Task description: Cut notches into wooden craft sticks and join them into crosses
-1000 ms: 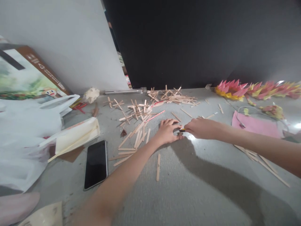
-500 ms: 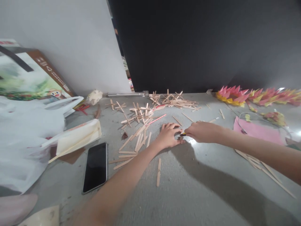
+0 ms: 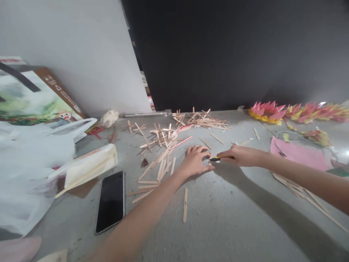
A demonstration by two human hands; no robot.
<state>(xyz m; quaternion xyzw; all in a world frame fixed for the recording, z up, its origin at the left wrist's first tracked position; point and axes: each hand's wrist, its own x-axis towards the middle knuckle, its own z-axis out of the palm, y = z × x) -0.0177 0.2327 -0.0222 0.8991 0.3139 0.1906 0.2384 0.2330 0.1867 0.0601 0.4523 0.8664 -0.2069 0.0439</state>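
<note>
Right hand grip pinches a yellow cutter (lying level), tip pointing left.

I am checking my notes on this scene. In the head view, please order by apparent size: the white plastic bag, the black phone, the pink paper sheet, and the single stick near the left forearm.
1. white plastic bag
2. pink paper sheet and black phone: similar; phone is nearer the camera, so unsure
3. single stick
</note>
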